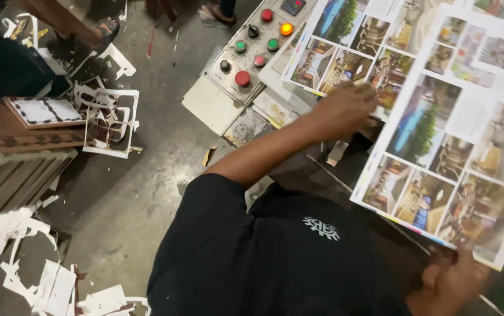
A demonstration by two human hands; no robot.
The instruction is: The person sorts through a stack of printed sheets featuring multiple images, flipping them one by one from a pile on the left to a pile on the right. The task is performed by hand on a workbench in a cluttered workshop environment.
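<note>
Lifting a printed colour sheet with right hand pinching its corner, left hand curled, pressing the sheet stack beside the control panel, likely needing square alignment next.

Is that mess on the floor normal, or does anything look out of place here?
White paper offcuts with cut-out windows lie scattered over the grey concrete floor, more heaped at lower left. The large printed photo sheet tilts, its near corner pinched in the right hand. The left hand rests on another sheet.

Glossy paper printed sheet, matt black cloth shirt, rough grey concrete floor.
</note>
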